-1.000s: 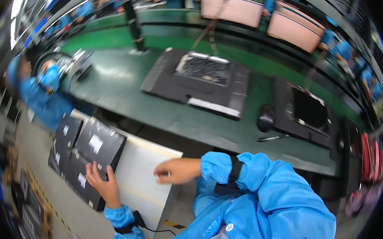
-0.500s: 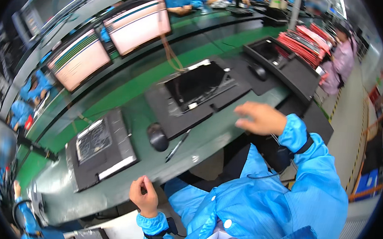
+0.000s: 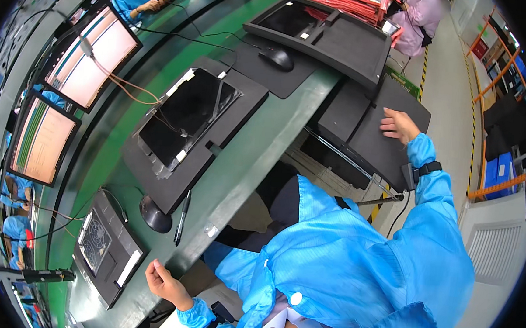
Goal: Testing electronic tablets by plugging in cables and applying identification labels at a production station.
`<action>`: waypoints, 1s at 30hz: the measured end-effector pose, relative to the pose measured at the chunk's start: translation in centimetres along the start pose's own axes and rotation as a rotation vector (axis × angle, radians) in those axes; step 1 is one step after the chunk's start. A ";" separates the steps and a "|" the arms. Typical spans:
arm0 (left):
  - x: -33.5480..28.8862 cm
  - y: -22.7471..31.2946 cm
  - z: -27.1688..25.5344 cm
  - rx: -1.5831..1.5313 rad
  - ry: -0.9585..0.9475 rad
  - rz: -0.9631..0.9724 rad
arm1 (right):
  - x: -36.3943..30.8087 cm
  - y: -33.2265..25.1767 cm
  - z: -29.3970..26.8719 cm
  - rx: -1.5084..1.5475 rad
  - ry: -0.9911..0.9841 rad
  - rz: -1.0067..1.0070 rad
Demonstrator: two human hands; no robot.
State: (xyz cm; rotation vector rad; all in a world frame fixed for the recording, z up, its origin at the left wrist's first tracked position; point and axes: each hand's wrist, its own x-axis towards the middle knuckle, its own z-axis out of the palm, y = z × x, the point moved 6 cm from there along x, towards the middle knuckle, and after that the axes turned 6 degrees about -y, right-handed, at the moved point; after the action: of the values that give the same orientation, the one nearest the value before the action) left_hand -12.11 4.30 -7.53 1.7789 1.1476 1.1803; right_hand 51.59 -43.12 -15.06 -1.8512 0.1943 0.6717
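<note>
My right hand (image 3: 400,126) is stretched out to the right with fingers apart and nothing in it. It hovers over a stack of black foam boards (image 3: 381,149) beside the bench; I cannot tell whether it touches them. My left hand (image 3: 167,286) is curled, thumb against fingers, with nothing visible in it, at the bench's near edge. A black pen (image 3: 182,218) and a black mouse (image 3: 155,214) lie near it. Between the hands, a black display panel (image 3: 184,119) with white tape bits rests on a black foam mat (image 3: 184,180), a cable across it.
A black foam tray (image 3: 350,48) with a dark panel stands at the bench's far right, before stacked red packages (image 3: 347,0). A second mouse (image 3: 276,58) lies on a mat. At left are a smaller foam fixture (image 3: 106,247) and two monitors (image 3: 90,60). Co-workers sit across the bench.
The view has turned to the right. My right hand has moved right, from over the bench edge to over the black foam boards. My left hand stays curled by the bench edge.
</note>
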 end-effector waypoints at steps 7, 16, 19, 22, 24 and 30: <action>0.2 0.3 0.5 0.052 0.010 -0.044 | 1.3 -1.7 7.7 -0.086 0.054 -0.139; 0.1 0.1 0.6 0.033 0.069 0.002 | 2.9 -1.1 8.4 -0.028 -0.128 -0.068; 0.1 -0.1 0.5 0.025 0.072 -0.008 | 3.1 -1.2 5.7 0.158 0.108 -0.111; 0.1 0.1 0.6 0.005 0.043 -0.014 | 2.8 -3.1 3.0 0.313 0.302 -0.295; 0.1 0.4 0.6 -0.022 0.058 0.016 | 2.7 -5.1 2.8 0.389 0.201 -0.381; -0.2 0.7 0.2 -0.080 0.107 -0.001 | 1.8 -11.0 5.0 0.374 -0.044 -0.322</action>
State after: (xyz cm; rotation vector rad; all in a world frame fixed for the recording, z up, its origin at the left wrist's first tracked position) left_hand -11.73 3.85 -7.03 1.6723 1.1454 1.3156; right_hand 56.11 -34.11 -8.26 -1.4640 -0.0099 0.4184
